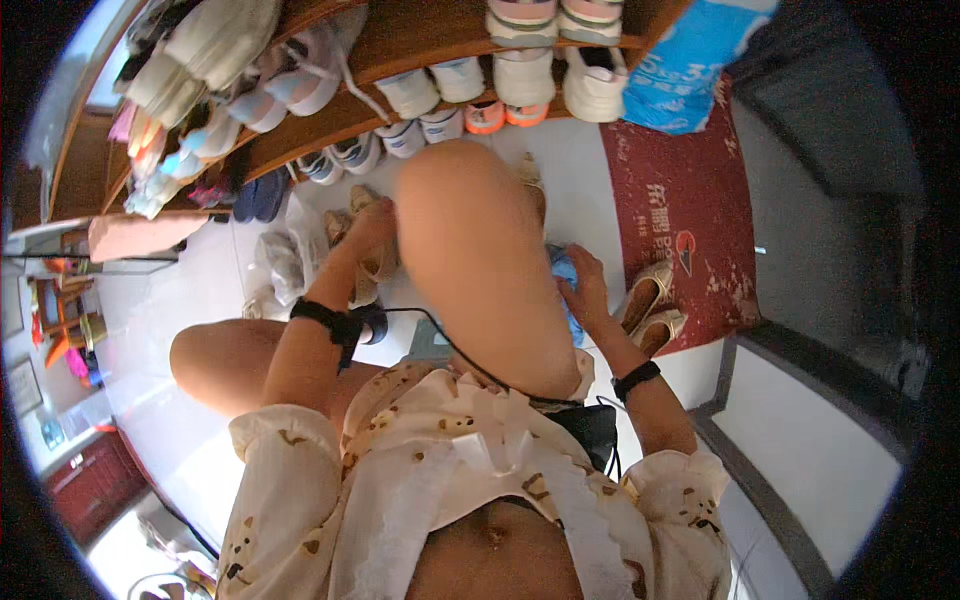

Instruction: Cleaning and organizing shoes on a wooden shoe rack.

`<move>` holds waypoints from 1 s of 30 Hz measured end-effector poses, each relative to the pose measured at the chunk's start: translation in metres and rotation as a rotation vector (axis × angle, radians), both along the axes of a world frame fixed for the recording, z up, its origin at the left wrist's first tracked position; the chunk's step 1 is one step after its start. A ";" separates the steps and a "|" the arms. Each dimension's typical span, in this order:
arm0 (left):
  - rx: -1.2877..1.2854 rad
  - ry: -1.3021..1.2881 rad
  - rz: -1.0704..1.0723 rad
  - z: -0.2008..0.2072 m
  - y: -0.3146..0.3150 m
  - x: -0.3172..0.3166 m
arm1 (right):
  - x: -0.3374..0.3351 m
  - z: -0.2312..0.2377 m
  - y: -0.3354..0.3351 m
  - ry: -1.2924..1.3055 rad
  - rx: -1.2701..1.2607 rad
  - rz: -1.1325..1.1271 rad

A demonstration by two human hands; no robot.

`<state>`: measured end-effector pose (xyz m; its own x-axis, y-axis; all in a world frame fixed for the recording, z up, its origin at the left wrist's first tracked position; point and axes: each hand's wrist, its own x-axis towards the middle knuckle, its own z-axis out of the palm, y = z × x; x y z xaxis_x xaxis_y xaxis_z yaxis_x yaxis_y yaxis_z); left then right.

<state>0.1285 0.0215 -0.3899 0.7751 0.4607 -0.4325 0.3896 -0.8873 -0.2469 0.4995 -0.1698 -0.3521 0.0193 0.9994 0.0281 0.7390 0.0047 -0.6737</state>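
My left hand (pixel 372 228) reaches down beside my raised knee, among light beige shoes. One beige shoe (pixel 374 264) is right by the hand; the knee covers some of the fingers, so I cannot tell whether they grip it. On the other side of the knee, my right hand (pixel 584 284) has its fingers closed on a crumpled blue cloth (pixel 566 268), partly hidden by the leg. A pair of cream flat shoes (pixel 652 290) sits to the right of that hand, at the mat's edge. Another tan shoe (pixel 531 180) shows just beyond the knee.
A wooden shoe rack (pixel 400 45) with several sneakers curves across the far side. A blue bag (pixel 670 75) stands on a red mat (pixel 690 180) at the right. Clear plastic bags (pixel 285 262) lie on the pale floor at the left. A black cable (pixel 462 352) crosses my lap.
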 end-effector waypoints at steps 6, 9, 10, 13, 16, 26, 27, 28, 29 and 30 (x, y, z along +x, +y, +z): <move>-0.406 -0.171 0.755 -0.030 -0.060 0.031 | -0.008 -0.005 0.020 -0.040 -0.231 0.150; -0.459 -0.121 0.754 -0.046 -0.092 0.043 | -0.001 -0.002 0.018 -0.075 -0.249 0.160; -0.589 -0.091 0.902 -0.006 -0.096 0.079 | 0.012 -0.004 0.010 -0.101 -0.275 0.129; -0.685 0.039 1.076 0.038 -0.094 0.091 | 0.008 -0.002 0.015 -0.101 -0.275 0.141; -0.647 0.110 1.123 0.016 -0.101 0.075 | -0.002 -0.002 0.020 -0.089 -0.276 0.162; -0.522 -0.300 1.075 0.097 -0.072 0.069 | 0.007 0.017 0.032 -0.037 -0.307 0.090; -0.522 -0.314 1.084 0.110 -0.069 0.069 | 0.009 0.023 0.036 0.116 -0.391 0.005; -0.521 -0.385 1.034 0.125 -0.069 0.080 | 0.030 0.052 0.032 0.381 -0.505 -0.198; -0.473 -0.401 1.020 0.137 -0.071 0.074 | 0.029 0.051 0.037 0.613 -0.571 -0.309; -0.505 -0.364 0.991 0.156 -0.070 0.080 | 0.040 0.071 0.033 0.539 -0.515 -0.289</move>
